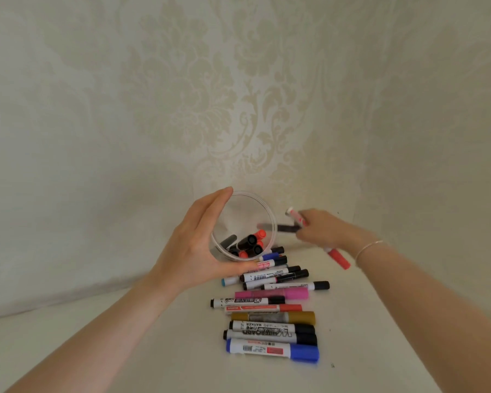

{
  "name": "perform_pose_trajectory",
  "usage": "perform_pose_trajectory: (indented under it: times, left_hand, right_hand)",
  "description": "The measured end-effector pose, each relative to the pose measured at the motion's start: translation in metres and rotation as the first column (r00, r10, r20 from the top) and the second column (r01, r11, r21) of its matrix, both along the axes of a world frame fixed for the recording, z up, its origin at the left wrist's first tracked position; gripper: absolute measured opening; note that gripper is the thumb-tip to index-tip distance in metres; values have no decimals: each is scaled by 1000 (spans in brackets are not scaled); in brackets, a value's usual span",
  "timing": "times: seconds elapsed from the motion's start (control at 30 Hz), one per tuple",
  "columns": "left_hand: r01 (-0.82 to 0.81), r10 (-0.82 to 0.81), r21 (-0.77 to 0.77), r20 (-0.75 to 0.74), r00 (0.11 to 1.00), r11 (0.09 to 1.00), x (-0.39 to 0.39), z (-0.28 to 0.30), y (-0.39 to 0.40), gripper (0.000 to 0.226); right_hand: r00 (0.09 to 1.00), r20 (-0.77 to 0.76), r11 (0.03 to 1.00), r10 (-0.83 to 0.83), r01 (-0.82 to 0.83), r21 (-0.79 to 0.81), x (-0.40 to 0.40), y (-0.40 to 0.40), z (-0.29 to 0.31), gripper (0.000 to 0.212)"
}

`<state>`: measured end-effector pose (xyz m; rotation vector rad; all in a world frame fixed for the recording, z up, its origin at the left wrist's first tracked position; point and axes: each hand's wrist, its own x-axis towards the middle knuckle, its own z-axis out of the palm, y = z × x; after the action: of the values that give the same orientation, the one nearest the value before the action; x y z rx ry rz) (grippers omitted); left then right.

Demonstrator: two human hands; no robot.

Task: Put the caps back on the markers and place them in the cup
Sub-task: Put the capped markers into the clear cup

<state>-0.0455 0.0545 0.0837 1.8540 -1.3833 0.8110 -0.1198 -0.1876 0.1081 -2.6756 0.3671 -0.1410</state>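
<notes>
My left hand point(194, 245) cups the clear cup point(243, 225), tilted toward me, black and red capped markers point(248, 245) lying inside; right of the cup, my right hand point(322, 229) grips a red-capped marker point(338, 258); more markers point(272, 319) lie below the cup on the counter point(366, 321).

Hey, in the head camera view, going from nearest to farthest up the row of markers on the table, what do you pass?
Blue marker → gold marker → pink marker → clear cup, tilted and held by the left hand.
</notes>
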Motion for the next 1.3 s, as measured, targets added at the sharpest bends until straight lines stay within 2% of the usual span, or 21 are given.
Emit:
perform_pose_trajectory:
  times: [0.07, 0.13, 0.2, 0.27, 0.37, 0.47, 0.53, 0.63, 0.73, 0.83, 0.93, 1.0, 1.2, 1.3]
  left_hand:
    - [-7, 7, 6, 4, 1000, 1000, 0, 0, -1, 108]
    - [-7, 7, 20, 0, 1000, 1000, -1, -1, -3, 109]
    - [4, -3, 26, -28, 1000, 1000, -2, -1, -6, 112]
    - [13, -13, 13, -57, 998, 1000, -2, -2, -7, 116]
    - [4, -3, 12, -76, 997, 1000, -2, -2, -9, 119]
    - [-14, 16, 23, -89, 996, 1000, -3, -2, -13, 120]
    - [-27, 32, 39, -116, 993, 999, -5, -1, -16, 121]
    - [-63, 78, 97, -167, 983, 993, -7, 0, -20, 128]
    - [-71, 89, 109, -161, 983, 992, -2, -4, -21, 132]
    - [-51, 65, 75, -191, 979, 996, 0, -5, -19, 132]
    - [-15, 30, 78, -199, 979, 997, -1, -2, -19, 128]
    - [1, 14, 79, -187, 982, 997, -1, -2, -20, 127]
    - [24, -12, 70, -172, 985, 997, -1, -6, -20, 123]
    - [35, -23, 67, -180, 983, 997, 0, -6, -21, 123]
  right_hand:
    - [988, 142, 993, -60, 44, 112, -7, -4, 26, 18]
    - [971, 224, 951, -79, 6, 310, -17, 0, 52, 13]
    - [988, 157, 908, 14, -78, 412, -26, 5, 72, 14]
    - [990, -15, 914, 140, -123, 386, -32, 12, 88, 13]
    - [953, -257, 976, 160, -113, 188, -33, 29, 99, 11]
    - [933, -355, 996, 62, -79, -33, -28, 54, 99, 6]
    - [942, -335, 971, -13, -68, -229, -26, 74, 93, 6]
    - [978, -197, 815, -65, -62, -576, -23, 101, 78, 22]
    - [978, -203, 749, -41, -104, -654, -17, 114, 67, 33]
    - [983, -178, 770, 52, -153, -620, -6, 115, 61, 29]
    - [986, -112, 805, 123, -166, -570, 5, 113, 57, 16]
    - [982, -123, 856, 140, -182, -484, 11, 108, 56, 20]
    - [932, -304, 962, 198, -244, -122, 1, 90, 71, 33]
    - [916, -269, 952, 296, -259, 166, -4, 80, 72, 27]
